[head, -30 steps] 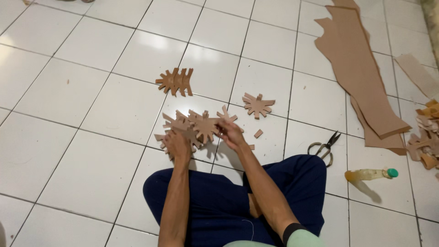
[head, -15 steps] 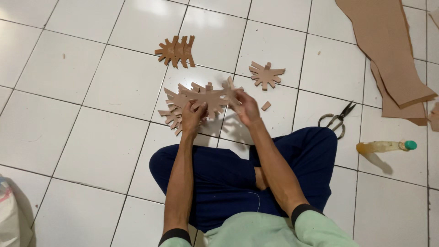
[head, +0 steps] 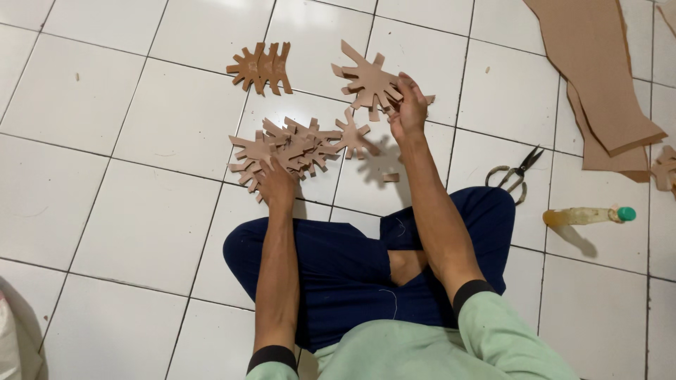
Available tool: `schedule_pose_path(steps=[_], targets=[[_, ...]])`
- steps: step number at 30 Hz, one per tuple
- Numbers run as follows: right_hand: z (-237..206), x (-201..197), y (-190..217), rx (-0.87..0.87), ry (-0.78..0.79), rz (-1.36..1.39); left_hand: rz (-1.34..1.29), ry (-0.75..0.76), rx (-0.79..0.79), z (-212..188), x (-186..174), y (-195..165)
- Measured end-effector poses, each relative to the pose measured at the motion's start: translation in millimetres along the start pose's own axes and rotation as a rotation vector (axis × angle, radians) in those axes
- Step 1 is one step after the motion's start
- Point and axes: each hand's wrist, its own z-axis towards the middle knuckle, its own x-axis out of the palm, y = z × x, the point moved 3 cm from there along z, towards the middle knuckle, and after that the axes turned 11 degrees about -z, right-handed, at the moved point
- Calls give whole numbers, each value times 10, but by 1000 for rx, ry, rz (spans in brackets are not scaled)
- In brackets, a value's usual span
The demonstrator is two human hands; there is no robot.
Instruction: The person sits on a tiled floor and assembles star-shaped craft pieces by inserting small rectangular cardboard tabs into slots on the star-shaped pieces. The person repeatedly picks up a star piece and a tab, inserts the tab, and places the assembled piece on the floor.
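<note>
Since the earlier frame, right hand (head: 408, 109) has lifted one spiky brown cardboard cutout (head: 367, 79) away from the pile (head: 292, 146), fingers pinched on its edge. Left hand (head: 276, 184): fingers spread flat, pressing the pile's near side. Another cutout (head: 262, 67) lies beyond the pile; scissors (head: 514, 174) right of it.

Bright, even overhead light. Glossy white floor tiles (head: 105, 91) throw soft glare patches along the top edge. Shadows soft, falling down-right: under the right hand (head: 407, 107) and beside the plastic bottle (head: 588, 215). Focus sharp mid-frame, slight softness and wide-angle bending of grout lines toward the corners. No motion blur.
</note>
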Motion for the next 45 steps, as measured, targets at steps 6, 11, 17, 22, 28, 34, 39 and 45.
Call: schedule_pose_path(steps=[6,11,17,22,28,34,39,45], targets=[[-488,-187,-517,283,-293,-755,-4,196,6,82,-223,91],[-774,-162,-795,-201,-227,-1538,18,71,98,243,-477,387],[-479,156,-808,-231,-1,-1343,-19,-47,46,271,-506,441],[-887,792,-1083,-449,533,-1437,74,-69,18,285,-493,289],[-1101,832,-1103,-587,406,-1505,-389,-74,-42,255,-532,421],[-621,481,-840,66,226,-729,-775,-174,-31,291,-688,502],[-319,304,-393,-238,-85,-1019,-1189,-157,29,284,-736,369],[-753,619,-690,255,339,-750,-1228,221,161,114,-604,-90]])
